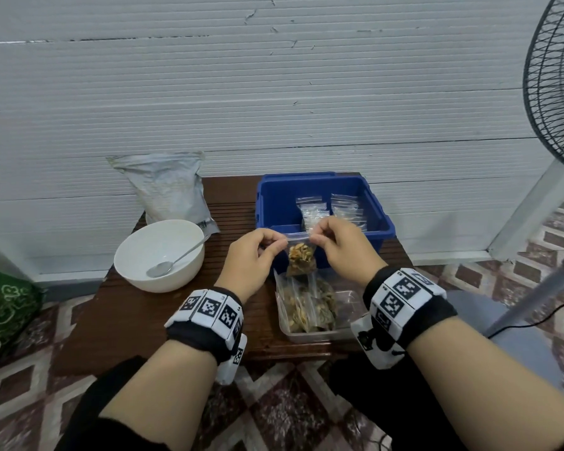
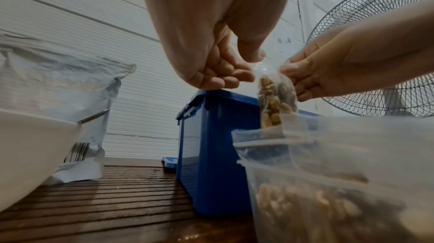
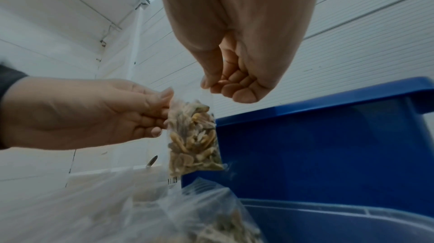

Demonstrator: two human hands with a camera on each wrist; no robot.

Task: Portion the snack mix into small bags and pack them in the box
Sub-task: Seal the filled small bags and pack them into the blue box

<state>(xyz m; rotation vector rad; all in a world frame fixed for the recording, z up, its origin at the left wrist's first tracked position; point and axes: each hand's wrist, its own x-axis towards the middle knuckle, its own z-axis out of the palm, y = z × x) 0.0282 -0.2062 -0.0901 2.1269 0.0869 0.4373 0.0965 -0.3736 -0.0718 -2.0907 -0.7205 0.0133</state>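
Observation:
A small clear zip bag [image 1: 302, 257] [image 2: 273, 98] [image 3: 193, 139] filled with snack mix hangs in the air in front of the blue box [image 1: 323, 193] [image 2: 211, 154] [image 3: 328, 145]. My left hand [image 1: 259, 252] [image 2: 232, 74] [image 3: 150, 109] pinches the bag's top left corner. My right hand [image 1: 332, 239] [image 2: 295, 78] [image 3: 225, 87] pinches its top right corner. Below it, a clear tray [image 1: 349, 333] [image 2: 352, 154] holds several filled bags [image 1: 306, 307] [image 3: 211, 219]. Empty small bags [image 1: 332, 208] stand inside the blue box.
A white bowl [image 1: 158, 255] [image 2: 28, 154] with a metal spoon [image 1: 173, 262] sits at the left of the dark wooden table [image 1: 127, 320] [image 2: 105, 200]. A large silver pouch [image 1: 170, 190] [image 2: 58, 95] leans on the wall behind it. A floor fan [image 1: 554, 86] [image 2: 380, 52] stands at the right.

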